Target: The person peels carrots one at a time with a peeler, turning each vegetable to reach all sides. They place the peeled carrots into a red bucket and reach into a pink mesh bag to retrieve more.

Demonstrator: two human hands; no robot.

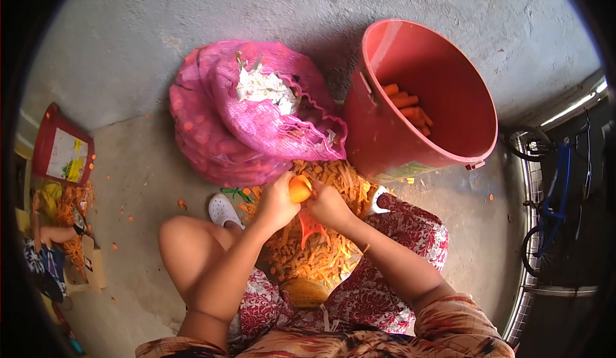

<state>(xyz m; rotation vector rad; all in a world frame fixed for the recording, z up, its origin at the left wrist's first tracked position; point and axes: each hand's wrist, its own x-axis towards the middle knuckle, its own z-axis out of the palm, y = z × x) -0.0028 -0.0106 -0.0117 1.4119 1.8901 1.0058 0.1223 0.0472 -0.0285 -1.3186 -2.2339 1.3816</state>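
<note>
Left hand [276,202]: we see it clamped around one end of a carrot [299,188], fingers curled over the top.
Right hand [328,205]: closed against the other side of the carrot, touching it; we cannot tell whether it grips an orange peeler [310,224] that shows just below it.
Hands together: close, meeting at the carrot, above the lap.
Carrot: held in the air between both hands, over a heap of peelings [321,255].
Peelings: orange strips piled on the floor between the knees, reaching up to the foot of the sack.
Mesh sack [244,120]: pink, bulging, lying on the floor just beyond the hands; white scraps [263,88] sit in its open mouth.
Bucket [449,75]: red, tilted toward us, right of the sack and touching it; peeled carrots [407,107] lie inside.
White shoe [222,210]: on the floor beside the left knee.
Far left: another person's hand [58,235] near a red tray [63,152].
Far right: a blue bicycle [555,197] behind a railing.
</note>
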